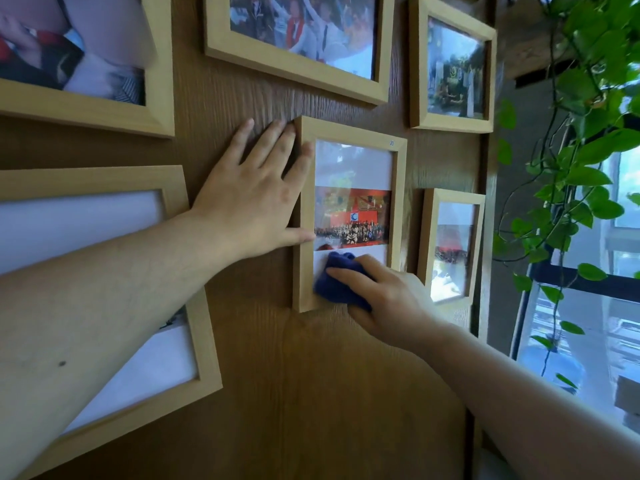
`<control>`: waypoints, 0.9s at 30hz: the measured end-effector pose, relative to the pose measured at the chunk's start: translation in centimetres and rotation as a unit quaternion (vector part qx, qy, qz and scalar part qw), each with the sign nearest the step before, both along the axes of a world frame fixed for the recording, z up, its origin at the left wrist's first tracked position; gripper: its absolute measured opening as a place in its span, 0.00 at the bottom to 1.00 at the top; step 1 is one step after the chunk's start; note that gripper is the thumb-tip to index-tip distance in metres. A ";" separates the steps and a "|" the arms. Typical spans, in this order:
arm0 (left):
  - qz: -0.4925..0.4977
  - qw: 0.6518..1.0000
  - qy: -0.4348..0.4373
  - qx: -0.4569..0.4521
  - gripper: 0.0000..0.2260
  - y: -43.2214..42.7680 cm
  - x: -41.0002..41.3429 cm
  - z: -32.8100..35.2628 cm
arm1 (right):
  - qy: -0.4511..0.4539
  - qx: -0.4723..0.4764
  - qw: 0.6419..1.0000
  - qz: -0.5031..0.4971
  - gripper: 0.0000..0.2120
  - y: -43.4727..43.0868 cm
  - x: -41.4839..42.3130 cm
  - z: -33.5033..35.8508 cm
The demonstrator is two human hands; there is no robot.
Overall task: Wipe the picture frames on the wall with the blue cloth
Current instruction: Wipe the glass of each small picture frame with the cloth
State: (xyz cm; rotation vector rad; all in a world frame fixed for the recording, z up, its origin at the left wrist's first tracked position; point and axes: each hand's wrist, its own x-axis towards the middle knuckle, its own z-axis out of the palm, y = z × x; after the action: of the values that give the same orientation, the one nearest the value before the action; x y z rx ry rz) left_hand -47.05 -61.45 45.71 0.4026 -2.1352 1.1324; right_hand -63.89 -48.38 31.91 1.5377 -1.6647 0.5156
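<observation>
A small light-wood picture frame [400, 188] with a red group photo hangs in the middle of the brown wood-grain wall. My left hand [249, 199] lies flat against the wall, fingers spread, its fingertips and thumb touching the frame's left edge. My right hand [384, 299] presses a bunched blue cloth [334, 285] against the lower part of that frame's glass and bottom rail. The cloth covers the frame's bottom right corner.
Several more light-wood frames hang around it: one above [294, 69], one at upper right [450, 126], a small one to the right [424, 237], two large ones on the left [104, 178]. A trailing green plant [571, 161] and a window [588, 341] are at the right.
</observation>
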 end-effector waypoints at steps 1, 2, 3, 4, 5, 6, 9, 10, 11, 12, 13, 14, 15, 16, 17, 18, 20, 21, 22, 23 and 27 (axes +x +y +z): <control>-0.001 1.000 0.001 0.000 0.50 0.0 0.0 0.0 | 0.002 -0.001 1.000 -0.001 0.25 -0.2 0.1 0.0; -0.006 1.000 0.002 0.000 0.50 0.0 0.1 0.0 | 0.001 -0.006 1.000 -0.011 0.25 -0.1 0.3 -0.1; -0.007 1.000 0.004 -0.002 0.50 0.0 0.1 0.0 | -0.005 -0.008 1.000 -0.025 0.24 0.0 0.1 -0.2; -0.008 1.000 0.006 -0.004 0.51 -0.1 0.1 0.0 | -0.017 -0.011 0.999 -0.044 0.24 0.3 -0.1 -0.3; -0.014 1.000 0.009 -0.004 0.51 -0.1 0.1 0.0 | -0.033 -0.015 0.997 -0.070 0.24 0.7 -0.3 -0.6; -0.021 1.000 0.009 -0.003 0.51 -0.3 0.1 0.0 | -0.052 -0.019 0.994 -0.097 0.23 1.1 -0.5 -0.7; -0.036 0.999 0.009 -0.001 0.51 -0.5 0.2 0.0 | -0.076 -0.024 0.982 -0.173 0.23 3.2 -1.2 -1.0; -0.039 0.999 0.012 0.000 0.50 -0.5 0.2 -0.1 | -0.079 -0.021 0.978 -0.194 0.24 4.0 -1.4 -0.9; -0.038 0.999 0.013 0.003 0.50 -0.4 0.1 -0.1 | -0.085 -0.021 0.974 -0.211 0.24 4.9 -1.3 -0.8; -0.034 0.999 0.014 0.005 0.50 -0.4 0.0 -0.1 | -0.092 -0.025 0.970 -0.222 0.25 5.7 -1.2 -0.6; -0.028 0.999 0.013 0.007 0.50 -0.3 -0.1 -0.2 | -0.099 -0.032 0.967 -0.231 0.25 6.4 -0.9 -0.5; -0.024 1.000 0.011 0.009 0.49 -0.1 -0.1 -0.3 | -0.110 -0.041 0.964 -0.239 0.24 7.1 -0.6 -0.6; -0.020 1.000 0.010 0.009 0.49 0.1 -0.1 -0.3 | -0.119 -0.052 0.961 -0.246 0.24 7.7 -0.1 -0.8; -0.020 1.000 0.011 0.010 0.48 0.3 -0.1 -0.4 | -0.125 -0.061 0.957 -0.254 0.24 8.5 0.3 -1.1; -0.021 1.000 0.010 0.012 0.47 0.5 -0.1 -0.4 | -0.128 -0.068 0.954 -0.261 0.24 9.2 0.7 -1.5; -0.028 0.999 0.009 0.015 0.46 0.8 0.1 -0.6 | -0.133 -0.074 0.952 -0.266 0.24 9.9 0.9 -1.9; -0.057 0.998 0.001 0.019 0.43 1.6 0.3 -1.0 | -0.151 -0.084 0.948 -0.267 0.24 11.4 1.2 -2.7; -0.068 0.998 -0.007 0.016 0.43 2.2 0.4 -1.2 | -0.162 -0.086 0.947 -0.266 0.24 12.0 1.2 -3.0; -0.074 0.997 -0.020 0.011 0.42 2.8 0.4 -1.6 | -0.171 -0.086 0.945 -0.264 0.24 12.6 1.0 -3.3; -0.078 0.996 -0.035 0.005 0.42 3.4 0.2 -1.9 | -0.178 -0.084 0.944 -0.265 0.25 13.1 0.8 -3.5; -0.094 0.992 -0.086 -0.017 0.41 5.4 -1.2 -2.4 | -0.199 -0.118 0.937 -0.262 0.25 14.5 -0.6 -3.5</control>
State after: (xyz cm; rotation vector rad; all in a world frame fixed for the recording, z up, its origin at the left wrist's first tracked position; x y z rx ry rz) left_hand -48.23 -56.05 43.28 0.0870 -2.2449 1.1279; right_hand -64.53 -33.91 28.38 0.7945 -2.1330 0.7306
